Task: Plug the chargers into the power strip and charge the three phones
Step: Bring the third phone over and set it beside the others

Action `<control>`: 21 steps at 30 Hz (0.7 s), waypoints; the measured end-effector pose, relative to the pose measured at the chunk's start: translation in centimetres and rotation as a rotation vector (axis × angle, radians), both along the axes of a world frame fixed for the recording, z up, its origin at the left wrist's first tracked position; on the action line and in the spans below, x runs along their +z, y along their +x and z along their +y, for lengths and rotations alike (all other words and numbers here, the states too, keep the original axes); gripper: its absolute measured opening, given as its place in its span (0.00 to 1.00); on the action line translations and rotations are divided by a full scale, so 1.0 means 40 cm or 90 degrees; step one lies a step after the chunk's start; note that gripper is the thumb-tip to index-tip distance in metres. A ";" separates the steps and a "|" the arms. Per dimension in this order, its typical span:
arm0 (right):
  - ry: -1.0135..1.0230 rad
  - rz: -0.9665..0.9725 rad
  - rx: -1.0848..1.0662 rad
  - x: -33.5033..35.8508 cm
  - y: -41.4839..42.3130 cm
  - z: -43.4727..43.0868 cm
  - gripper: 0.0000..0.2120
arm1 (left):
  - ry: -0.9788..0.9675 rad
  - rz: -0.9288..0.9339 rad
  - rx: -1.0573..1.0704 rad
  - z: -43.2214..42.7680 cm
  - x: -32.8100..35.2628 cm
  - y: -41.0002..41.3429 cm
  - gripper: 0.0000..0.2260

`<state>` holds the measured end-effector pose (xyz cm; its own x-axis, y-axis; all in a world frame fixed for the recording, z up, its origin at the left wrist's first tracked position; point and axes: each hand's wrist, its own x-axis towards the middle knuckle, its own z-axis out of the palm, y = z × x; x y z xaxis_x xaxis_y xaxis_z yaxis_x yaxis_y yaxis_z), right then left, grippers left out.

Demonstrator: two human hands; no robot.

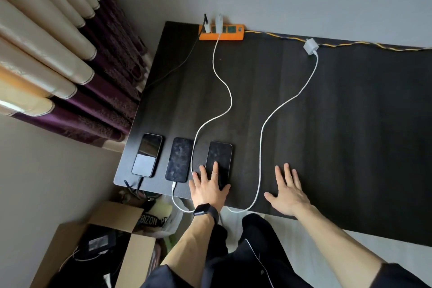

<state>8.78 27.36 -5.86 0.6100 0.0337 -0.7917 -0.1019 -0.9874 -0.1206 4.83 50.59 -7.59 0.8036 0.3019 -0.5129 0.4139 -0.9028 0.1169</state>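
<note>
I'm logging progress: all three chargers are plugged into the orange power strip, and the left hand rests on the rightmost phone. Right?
Not quite. The head view shows only two chargers in the orange power strip; the third, a white charger, lies unplugged on the table to its right. The left hand does rest on the rightmost phone.

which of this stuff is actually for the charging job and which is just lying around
For the job: orange power strip, unplugged white charger, left phone, middle phone, right phone under the left hand.
Lying about: cardboard box, curtain.
</note>
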 end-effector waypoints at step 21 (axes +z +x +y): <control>-0.016 -0.003 -0.012 0.001 -0.008 0.018 0.44 | 0.017 0.069 -0.118 0.024 0.041 -0.029 0.38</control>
<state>8.47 28.06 -5.83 0.6147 0.0020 -0.7888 -0.1201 -0.9881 -0.0961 3.67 51.55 -5.96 0.7869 0.1696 -0.5933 0.2498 -0.9667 0.0549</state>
